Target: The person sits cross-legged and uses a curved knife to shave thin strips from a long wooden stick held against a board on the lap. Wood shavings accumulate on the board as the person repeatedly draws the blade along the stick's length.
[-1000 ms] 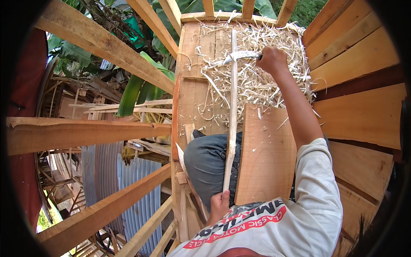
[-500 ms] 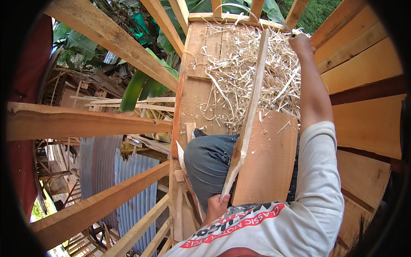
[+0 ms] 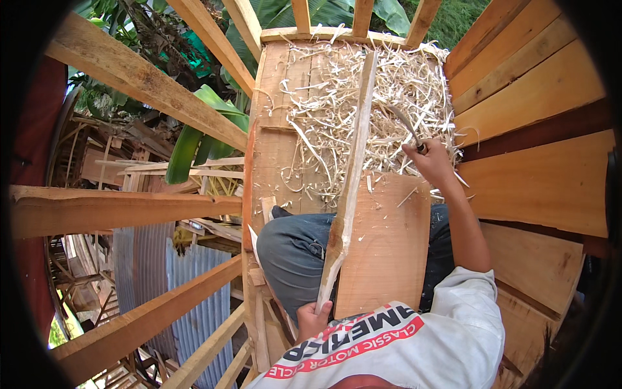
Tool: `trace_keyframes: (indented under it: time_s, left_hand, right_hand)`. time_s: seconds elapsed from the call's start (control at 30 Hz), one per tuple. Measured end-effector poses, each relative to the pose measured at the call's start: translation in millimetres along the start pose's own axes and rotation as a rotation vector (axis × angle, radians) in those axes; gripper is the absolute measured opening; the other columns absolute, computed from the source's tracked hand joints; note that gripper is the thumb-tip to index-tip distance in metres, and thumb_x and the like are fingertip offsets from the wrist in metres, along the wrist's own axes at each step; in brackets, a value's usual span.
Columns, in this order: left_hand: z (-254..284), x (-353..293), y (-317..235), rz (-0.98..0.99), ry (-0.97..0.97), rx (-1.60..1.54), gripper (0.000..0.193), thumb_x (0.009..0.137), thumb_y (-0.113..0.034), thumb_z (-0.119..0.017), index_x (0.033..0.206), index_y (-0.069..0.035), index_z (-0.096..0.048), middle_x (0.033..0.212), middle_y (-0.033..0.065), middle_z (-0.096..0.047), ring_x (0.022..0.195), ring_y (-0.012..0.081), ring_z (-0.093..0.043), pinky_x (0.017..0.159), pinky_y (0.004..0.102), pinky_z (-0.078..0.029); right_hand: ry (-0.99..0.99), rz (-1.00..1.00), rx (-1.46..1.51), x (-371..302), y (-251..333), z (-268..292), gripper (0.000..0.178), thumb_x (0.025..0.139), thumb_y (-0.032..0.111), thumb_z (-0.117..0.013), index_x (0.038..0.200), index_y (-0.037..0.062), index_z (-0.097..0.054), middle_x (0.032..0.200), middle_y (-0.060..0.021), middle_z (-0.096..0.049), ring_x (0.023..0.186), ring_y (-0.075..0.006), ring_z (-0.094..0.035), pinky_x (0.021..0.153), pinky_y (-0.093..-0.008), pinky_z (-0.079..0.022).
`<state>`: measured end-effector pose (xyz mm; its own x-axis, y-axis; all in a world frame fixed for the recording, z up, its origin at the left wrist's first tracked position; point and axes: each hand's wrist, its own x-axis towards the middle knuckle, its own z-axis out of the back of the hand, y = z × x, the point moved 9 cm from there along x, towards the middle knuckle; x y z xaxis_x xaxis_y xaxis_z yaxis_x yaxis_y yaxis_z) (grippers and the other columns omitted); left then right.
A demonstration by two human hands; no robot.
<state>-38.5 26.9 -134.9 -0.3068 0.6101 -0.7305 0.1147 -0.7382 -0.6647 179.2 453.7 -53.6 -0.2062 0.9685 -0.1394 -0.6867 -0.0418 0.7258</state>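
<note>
My left hand [image 3: 313,319] is closed around the near end of a long, rough-sided wooden stick [image 3: 353,162], close to my shirt. The stick slants away from me beside a smooth wide board [image 3: 385,240] that lies over my lap, its far end above the wood shavings [image 3: 402,84]. To the right of the stick, my right hand [image 3: 431,161] is closed on the handle of a curved knife [image 3: 408,123]. Its thin blade points away and to the left, over the shavings, apart from the stick.
I sit on a plank floor [image 3: 272,155] strewn with curled shavings. Upright wooden slats [image 3: 129,206] fence the left side, and broad planks [image 3: 544,185] line the right. Beyond the left slats are corrugated metal sheets [image 3: 201,298] and banana leaves [image 3: 191,152].
My right hand has come back toward me with the knife, from the far end of the stick. The long curl of wood beside that end no longer shows there.
</note>
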Motion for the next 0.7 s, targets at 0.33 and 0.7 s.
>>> trace_keyframes:
  time_s: [0.33, 0.7]
  left_hand:
    - [-3.1, 0.2, 3.8, 0.035, -0.066, -0.042, 0.038, 0.084, -0.028, -0.072, 0.07, 0.007, -0.065, 0.058, -0.0007, -0.057, 0.055, 0.0045, -0.045, 0.048, 0.0268, -0.037]
    - [-3.4, 0.2, 5.8, 0.034, -0.018, -0.03, 0.04, 0.083, -0.031, -0.074, 0.075, 0.007, -0.067, 0.061, 0.0012, -0.061, 0.059, 0.0055, -0.049, 0.051, 0.0279, -0.042]
  right_hand:
    - [-0.082, 0.041, -0.643, 40.4, 50.6, 3.9, 0.025, 0.078, 0.026, -0.062, 0.074, 0.001, -0.067, 0.074, -0.0197, -0.067, 0.071, -0.0345, -0.067, 0.069, -0.0432, -0.054]
    - [-0.203, -0.175, -0.706, 140.9, 7.2, 41.0, 0.032, 0.078, 0.025, -0.058, 0.095, -0.0017, -0.067, 0.097, -0.023, -0.067, 0.09, -0.0358, -0.066, 0.08, -0.0424, -0.052]
